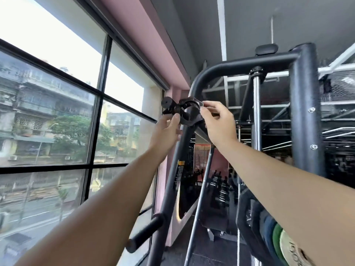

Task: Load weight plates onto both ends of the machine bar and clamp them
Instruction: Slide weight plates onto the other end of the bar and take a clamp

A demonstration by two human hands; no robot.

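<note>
- Gripping collar clamp [189,115] on bar end [166,103]: left hand [168,131] clasps it, right hand [218,121] pinches its lever.
- Weight plates [276,239] racked at 5 o'clock; loading apparently outstanding.

The machine's bar end [166,103] juts toward the window [57,96]. A black clamp [189,113] sits around it.

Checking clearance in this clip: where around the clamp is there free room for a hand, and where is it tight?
Free: the open space left of the bar end, toward the window; the lower peg is bare. Tight: at the clamp, gripped by the left hand and right hand, and lower right, by the stacked plates.
</note>
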